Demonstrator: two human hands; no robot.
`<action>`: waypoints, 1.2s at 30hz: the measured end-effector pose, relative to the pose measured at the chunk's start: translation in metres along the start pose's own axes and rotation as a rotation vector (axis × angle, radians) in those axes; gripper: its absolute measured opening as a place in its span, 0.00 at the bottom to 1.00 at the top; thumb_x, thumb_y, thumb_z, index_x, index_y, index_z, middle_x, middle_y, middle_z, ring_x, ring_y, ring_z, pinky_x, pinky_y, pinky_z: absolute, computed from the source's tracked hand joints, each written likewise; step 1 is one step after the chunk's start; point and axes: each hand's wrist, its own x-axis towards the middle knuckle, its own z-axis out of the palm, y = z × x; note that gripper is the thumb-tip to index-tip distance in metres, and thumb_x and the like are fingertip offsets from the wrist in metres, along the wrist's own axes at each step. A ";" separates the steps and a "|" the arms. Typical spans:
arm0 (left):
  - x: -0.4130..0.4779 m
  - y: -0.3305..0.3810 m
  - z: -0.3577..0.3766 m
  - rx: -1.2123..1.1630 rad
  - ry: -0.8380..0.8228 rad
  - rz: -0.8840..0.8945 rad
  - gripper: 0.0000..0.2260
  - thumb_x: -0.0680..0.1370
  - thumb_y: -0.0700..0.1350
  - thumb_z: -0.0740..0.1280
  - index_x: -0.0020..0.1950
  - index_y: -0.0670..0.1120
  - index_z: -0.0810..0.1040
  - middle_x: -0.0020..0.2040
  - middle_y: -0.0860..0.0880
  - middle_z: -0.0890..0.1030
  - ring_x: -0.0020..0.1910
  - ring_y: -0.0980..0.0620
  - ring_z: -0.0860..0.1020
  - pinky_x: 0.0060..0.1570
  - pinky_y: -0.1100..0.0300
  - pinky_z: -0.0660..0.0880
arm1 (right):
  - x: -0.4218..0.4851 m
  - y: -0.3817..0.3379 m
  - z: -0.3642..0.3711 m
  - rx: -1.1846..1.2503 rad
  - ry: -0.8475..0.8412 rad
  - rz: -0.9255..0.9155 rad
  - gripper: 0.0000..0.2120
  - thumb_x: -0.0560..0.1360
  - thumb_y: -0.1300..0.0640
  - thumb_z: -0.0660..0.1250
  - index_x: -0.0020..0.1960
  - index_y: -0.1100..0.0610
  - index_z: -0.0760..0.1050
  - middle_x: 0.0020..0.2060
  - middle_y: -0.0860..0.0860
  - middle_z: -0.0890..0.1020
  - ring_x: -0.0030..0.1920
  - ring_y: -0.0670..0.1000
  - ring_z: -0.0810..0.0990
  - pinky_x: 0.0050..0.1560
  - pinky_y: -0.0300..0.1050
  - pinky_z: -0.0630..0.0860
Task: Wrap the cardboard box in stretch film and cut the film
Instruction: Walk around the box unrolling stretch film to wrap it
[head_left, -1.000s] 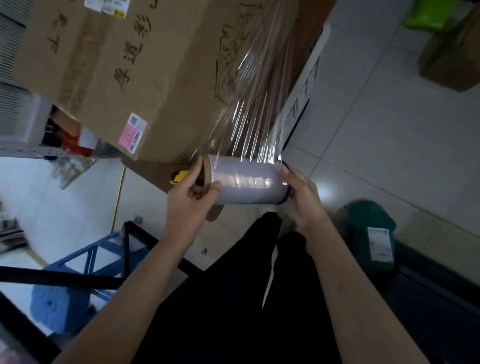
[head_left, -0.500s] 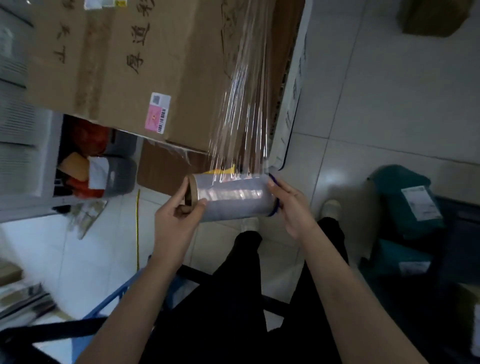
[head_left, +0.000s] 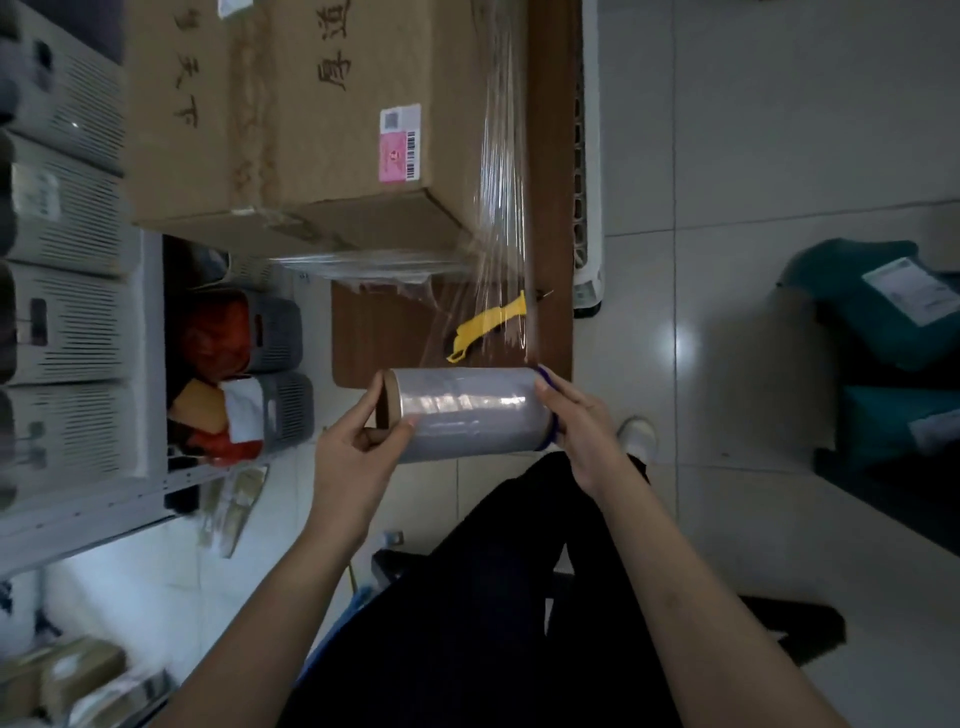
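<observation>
A large cardboard box (head_left: 322, 119) with printed characters and a pink label stands on a brown table (head_left: 553, 156). Clear stretch film (head_left: 501, 218) runs taut from the box's right side down to the film roll (head_left: 467, 413). I hold the roll level in front of me, my left hand (head_left: 358, 452) gripping its cardboard core end and my right hand (head_left: 582, 431) on the other end. A yellow cutter (head_left: 488, 325) lies on the table behind the film, just above the roll.
Grey slotted bins (head_left: 62, 312) fill a shelf on the left, with baskets of orange items (head_left: 244, 358) beside them. Teal parcels (head_left: 883, 312) sit on the tiled floor at right. My dark trousers and a white shoe (head_left: 639, 431) are below the roll.
The view has swung round the box, which now stands upright in the frame. The roll has pulled out further from the box and the yellow cutter has come into full view.
</observation>
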 end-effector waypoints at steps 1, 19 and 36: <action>0.002 -0.004 -0.004 0.007 -0.012 0.003 0.25 0.75 0.40 0.69 0.71 0.50 0.69 0.34 0.70 0.80 0.40 0.68 0.78 0.57 0.56 0.75 | 0.000 0.006 0.002 0.021 0.006 0.002 0.19 0.73 0.56 0.69 0.64 0.54 0.75 0.53 0.51 0.82 0.51 0.48 0.81 0.49 0.41 0.79; 0.080 -0.042 -0.136 0.133 -0.345 0.312 0.25 0.74 0.39 0.70 0.68 0.55 0.70 0.44 0.52 0.81 0.38 0.63 0.76 0.42 0.71 0.75 | 0.013 0.139 0.131 0.351 0.176 -0.210 0.21 0.73 0.54 0.69 0.65 0.56 0.75 0.59 0.54 0.81 0.60 0.54 0.79 0.58 0.48 0.76; 0.193 -0.048 -0.223 0.303 -0.597 0.481 0.23 0.75 0.39 0.69 0.69 0.45 0.71 0.40 0.54 0.79 0.33 0.66 0.76 0.38 0.74 0.72 | 0.049 0.201 0.265 0.745 0.314 -0.368 0.19 0.75 0.58 0.66 0.66 0.57 0.73 0.58 0.54 0.80 0.55 0.50 0.80 0.49 0.37 0.79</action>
